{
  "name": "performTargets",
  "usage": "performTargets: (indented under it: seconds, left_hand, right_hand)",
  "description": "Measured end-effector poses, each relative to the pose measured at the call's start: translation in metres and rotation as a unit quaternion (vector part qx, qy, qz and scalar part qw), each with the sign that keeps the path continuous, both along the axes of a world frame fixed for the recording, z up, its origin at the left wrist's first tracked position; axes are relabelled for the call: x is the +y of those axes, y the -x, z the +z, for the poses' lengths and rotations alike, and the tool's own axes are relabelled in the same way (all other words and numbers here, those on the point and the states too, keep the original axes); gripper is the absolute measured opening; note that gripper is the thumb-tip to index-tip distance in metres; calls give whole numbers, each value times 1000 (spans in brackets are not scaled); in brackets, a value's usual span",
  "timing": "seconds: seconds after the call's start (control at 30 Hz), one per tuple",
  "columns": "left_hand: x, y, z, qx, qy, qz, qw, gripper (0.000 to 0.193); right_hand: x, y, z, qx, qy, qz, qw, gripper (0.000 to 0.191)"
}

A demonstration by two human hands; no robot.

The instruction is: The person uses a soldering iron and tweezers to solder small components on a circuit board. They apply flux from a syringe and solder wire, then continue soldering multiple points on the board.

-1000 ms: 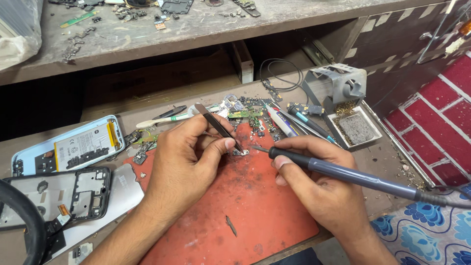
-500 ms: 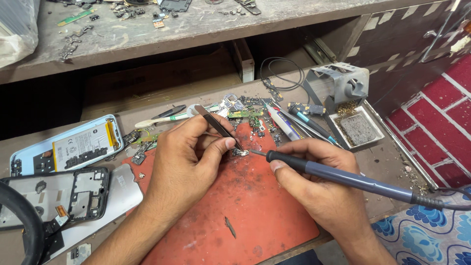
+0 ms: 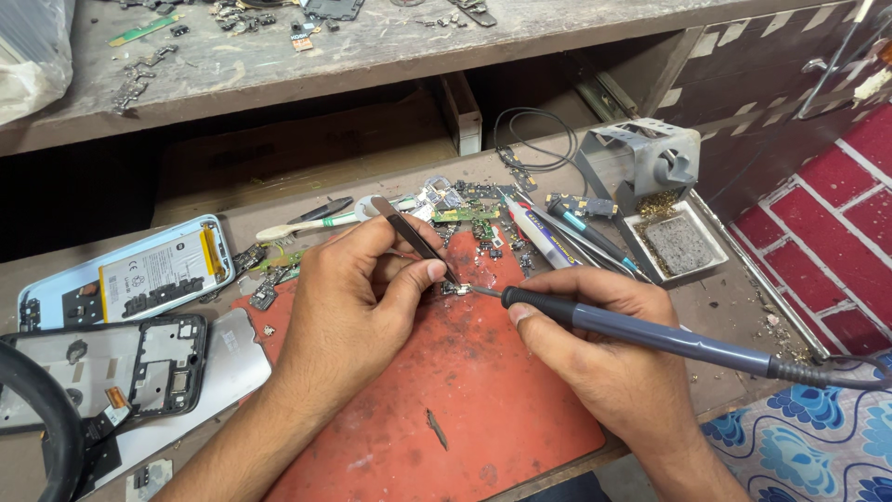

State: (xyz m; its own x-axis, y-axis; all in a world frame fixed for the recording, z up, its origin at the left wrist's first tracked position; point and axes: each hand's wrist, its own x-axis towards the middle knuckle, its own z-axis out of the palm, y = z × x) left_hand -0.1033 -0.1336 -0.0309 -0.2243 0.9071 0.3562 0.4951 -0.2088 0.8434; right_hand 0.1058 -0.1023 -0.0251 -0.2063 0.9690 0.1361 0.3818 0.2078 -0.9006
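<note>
At the bottom centre of the frame, a red work mat (image 3: 465, 409) is spread on the bench, with a small dark sliver lying on it near the lower edge. Just above it, the right hand (image 3: 613, 363) is seen at lower right, its fingers wrapped around the grip of a grey-blue soldering iron (image 3: 650, 333), whose cable runs off to the right edge. The left hand (image 3: 358, 316) is placed at centre left, with thumb and forefinger pressed together on dark tweezers (image 3: 413, 237). A tiny component (image 3: 455, 289) is pinned by the tweezers' tips on the mat at the centre of the frame, and the iron's tip is held against it from the right. Compared with a second ago, the iron has been brought leftward until its tip meets the component; the left hand's pinch is unchanged.

At centre left, an opened phone with its battery (image 3: 139, 274) and a dark phone frame (image 3: 139, 367) are laid. Farther back, in the upper right, an iron stand with a sponge tray (image 3: 674, 246) is set, beside scattered pens and board scraps.
</note>
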Motion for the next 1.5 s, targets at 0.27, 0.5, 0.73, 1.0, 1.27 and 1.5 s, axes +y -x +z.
performTargets:
  seconds: [0.27, 0.5, 0.73, 1.0, 1.27, 1.5]
  left_hand:
    - [0, 0, -2, -8, -9, -6, 1000, 7]
    - [0, 1, -2, 2, 1, 5, 1000, 6]
    - [0, 0, -2, 8, 8, 10, 1000, 6]
    - [-1, 1, -1, 4, 1, 3, 1000, 5]
    - [-1, 1, -1, 9, 6, 10, 1000, 6]
    - [-1, -1, 1, -30, 43, 8, 999, 4]
  right_hand:
    - [0, 0, 0, -1, -18, 7, 1000, 18]
    - [1, 0, -1, -2, -3, 1, 1000, 19]
    - [1, 1, -1, 20, 15, -3, 1000, 19]
    - [0, 1, 0, 16, 8, 0, 1000, 18]
    - [0, 0, -1, 12, 4, 1, 1000, 18]
    - [-1, 0, -1, 1, -12, 3, 1000, 19]
